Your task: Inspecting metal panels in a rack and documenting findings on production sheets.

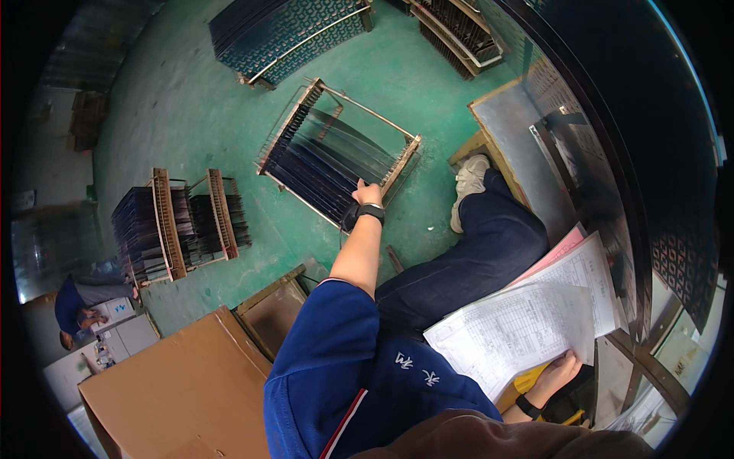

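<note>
My left hand [368, 194] reaches out to the front end of a metal rack [352, 99] on the floor, wearing a black wristband. Its fingers are curled at the edge of the dark, thin panels [317, 172] that stand in slots there. What lies between the fingertips is too small to make out. At the lower right, my right hand [556, 372], also with a black band, grips the edge of printed paper sheets [512, 333]. The sheets lie over my lap, with a pink sheet [562, 249] partly showing behind them.
More racks of panels stand at the left [172, 222], at the top [294, 42] and at the upper right [455, 34]. A large cardboard box [180, 382] is at the lower left. Tall dark panels rise along the right. Another person [76, 302] works far left.
</note>
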Tool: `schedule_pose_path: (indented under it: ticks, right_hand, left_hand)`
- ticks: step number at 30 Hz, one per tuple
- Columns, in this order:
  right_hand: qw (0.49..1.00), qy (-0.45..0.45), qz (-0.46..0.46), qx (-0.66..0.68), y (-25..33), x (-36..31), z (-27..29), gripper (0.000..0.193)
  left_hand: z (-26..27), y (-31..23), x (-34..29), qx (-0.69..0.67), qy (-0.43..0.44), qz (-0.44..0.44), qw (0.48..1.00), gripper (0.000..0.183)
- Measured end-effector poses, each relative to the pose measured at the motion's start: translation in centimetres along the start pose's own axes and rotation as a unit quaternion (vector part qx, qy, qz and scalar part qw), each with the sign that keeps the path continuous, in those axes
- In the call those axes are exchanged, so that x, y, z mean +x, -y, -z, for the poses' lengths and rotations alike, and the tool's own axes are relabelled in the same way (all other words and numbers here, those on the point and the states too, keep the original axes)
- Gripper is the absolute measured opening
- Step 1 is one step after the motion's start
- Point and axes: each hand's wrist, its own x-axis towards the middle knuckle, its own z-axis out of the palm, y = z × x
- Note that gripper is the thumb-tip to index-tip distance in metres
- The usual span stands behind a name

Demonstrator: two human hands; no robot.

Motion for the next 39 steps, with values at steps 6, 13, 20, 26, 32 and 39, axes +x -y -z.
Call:
schedule_pose_path:
  ticks: [6, 13, 20, 26, 32, 39]
  right_hand:
    - [0.998, -0.056, 0.029, 0.009, 1.1, -0.6, -2.1, 0.024]
    - [0.999, -0.035, 0.009, -0.012, 1.4, -1.1, -2.6, 0.033]
    - [1.0, -0.018, 0.023, 0.006, 2.1, -0.9, -3.3, 0.029]
    - [0.999, -0.039, 0.026, 0.005, 1.7, -1.3, -3.3, 0.028]
    - [1.0, -0.021, 0.021, 0.011, 1.6, -1.0, -3.1, 0.029]
    - [1.0, -0.013, 0.023, 0.01, 0.9, -0.6, -2.5, 0.03]
  left_hand:
    - [-0.5, 3.2, 2.5, 0.196, -0.125, -0.221, 0.947, 0.056]
    - [-0.1, 1.5, 0.6, -0.249, -0.098, -0.008, 0.963, 0.072]
    - [1.7, 3.5, 3.0, -0.14, -0.134, 0.038, 0.98, 0.064]
    - [1.7, 2.9, 1.7, 0.125, -0.193, -0.027, 0.973, 0.06]
    - [1.6, 2.0, -0.1, 0.164, -0.245, -0.068, 0.953, 0.062]
    - [2.8, 1.2, 1.6, -0.107, -0.285, -0.004, 0.953, 0.07]
